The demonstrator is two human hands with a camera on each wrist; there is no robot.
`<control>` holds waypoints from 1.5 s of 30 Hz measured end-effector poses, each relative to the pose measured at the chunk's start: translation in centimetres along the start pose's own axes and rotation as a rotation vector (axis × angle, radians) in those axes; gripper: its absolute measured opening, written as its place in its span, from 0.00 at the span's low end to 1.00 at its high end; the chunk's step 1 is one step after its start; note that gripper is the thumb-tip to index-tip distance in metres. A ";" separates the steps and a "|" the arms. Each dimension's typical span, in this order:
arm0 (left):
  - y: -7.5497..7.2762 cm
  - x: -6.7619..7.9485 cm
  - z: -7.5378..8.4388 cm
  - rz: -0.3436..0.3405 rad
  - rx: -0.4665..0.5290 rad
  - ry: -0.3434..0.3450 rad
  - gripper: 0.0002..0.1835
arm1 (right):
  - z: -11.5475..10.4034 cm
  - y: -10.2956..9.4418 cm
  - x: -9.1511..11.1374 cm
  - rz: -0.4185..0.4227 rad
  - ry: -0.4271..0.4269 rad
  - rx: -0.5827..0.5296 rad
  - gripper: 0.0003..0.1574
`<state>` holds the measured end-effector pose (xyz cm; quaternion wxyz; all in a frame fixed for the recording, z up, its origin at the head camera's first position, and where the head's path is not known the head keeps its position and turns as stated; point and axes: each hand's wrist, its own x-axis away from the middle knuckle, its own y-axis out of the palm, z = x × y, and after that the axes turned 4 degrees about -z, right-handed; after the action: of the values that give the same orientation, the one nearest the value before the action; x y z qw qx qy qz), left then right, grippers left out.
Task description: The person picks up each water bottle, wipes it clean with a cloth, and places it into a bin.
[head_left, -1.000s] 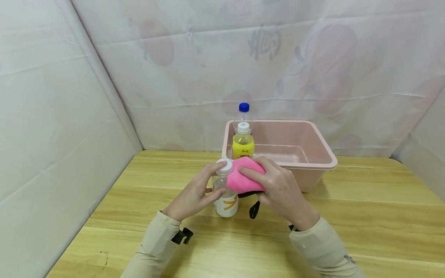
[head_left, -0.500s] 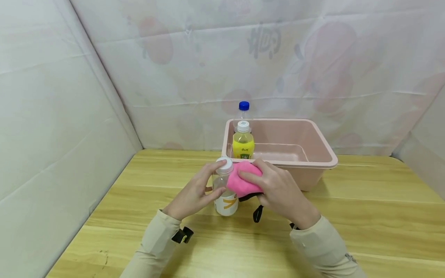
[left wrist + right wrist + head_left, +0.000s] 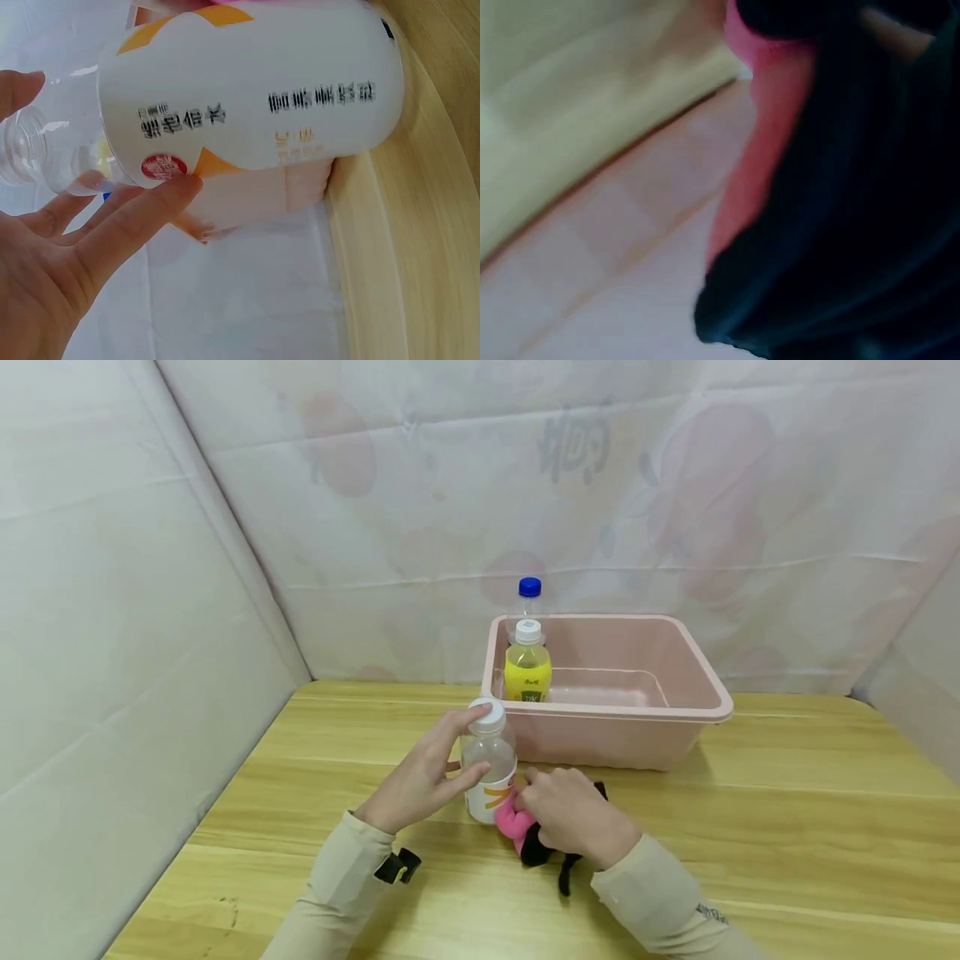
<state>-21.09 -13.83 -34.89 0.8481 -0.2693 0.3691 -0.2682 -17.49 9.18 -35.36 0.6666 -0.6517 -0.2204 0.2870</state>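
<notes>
My left hand [image 3: 422, 778] grips a clear bottle [image 3: 491, 758] with a white cap, its index finger on top of the cap and its thumb on the near side. The bottle stands upright on the table; its white label with orange shapes [image 3: 247, 82] fills much of the left wrist view. A bunched pink cloth with a black side and a black loop [image 3: 513, 823] lies against the bottle's lower right side. Curled fingers of my right hand [image 3: 573, 814] hold it there, hiding part of it. The right wrist view is dark and blurred, mostly the cloth's black side [image 3: 840, 217].
Behind the bottle stands a pink plastic basin [image 3: 600, 739]. At its left end are a bottle with a yellow label [image 3: 527, 678] and a clear bottle with a blue cap [image 3: 529, 587]. The wooden table [image 3: 337, 735] is bounded by pale cloth walls.
My right hand has moved the pink cloth down from the bottle's upper part, near the cap, to its lower label, towards me. My left hand has kept its hold on the bottle.
</notes>
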 end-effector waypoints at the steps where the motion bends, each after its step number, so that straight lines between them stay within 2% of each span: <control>1: 0.0 0.0 0.0 0.001 0.000 0.000 0.35 | -0.1 0.3 0.0 -0.007 -0.005 0.006 0.14; 6: 0.1 0.0 -0.1 0.003 -0.005 -0.005 0.35 | 0.2 0.6 0.1 0.006 -0.003 -0.004 0.18; 11: 0.1 0.1 0.0 0.001 0.001 -0.019 0.36 | 0.6 -0.1 0.2 -0.026 -0.006 -0.061 0.21; 13: 0.1 0.2 0.0 0.002 -0.003 -0.026 0.36 | 0.8 -0.6 0.3 0.001 -0.017 -0.066 0.22; 17: 0.0 0.4 0.0 0.005 -0.011 -0.041 0.36 | 1.3 -1.8 0.6 0.142 -0.051 -0.066 0.25; 25: -0.1 0.4 0.0 0.001 -0.016 -0.032 0.36 | 1.8 -3.6 0.9 0.597 -0.118 -0.059 0.37; 27: 0.0 0.4 -0.1 -0.001 -0.015 -0.026 0.37 | 1.8 -3.7 0.9 0.676 -0.130 -0.076 0.39; 29: 0.0 0.4 -0.1 -0.002 -0.012 -0.022 0.37 | 1.7 -3.7 0.8 0.719 -0.136 -0.097 0.40; 36: 0.1 0.4 -0.3 -0.010 -0.002 -0.017 0.37 | 1.6 -3.6 0.8 0.710 -0.130 -0.103 0.42; 40: 0.0 0.5 -0.2 -0.011 -0.001 -0.021 0.38 | 1.5 -3.6 0.8 0.663 -0.119 -0.094 0.39; 45: 0.0 0.5 -0.2 -0.009 -0.014 -0.023 0.37 | 1.5 -3.6 0.9 0.566 -0.091 -0.077 0.36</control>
<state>-20.99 -14.23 -35.21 0.8491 -0.2798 0.3600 -0.2666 -17.52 10.94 -31.75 0.5243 -0.6986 -0.0700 0.4818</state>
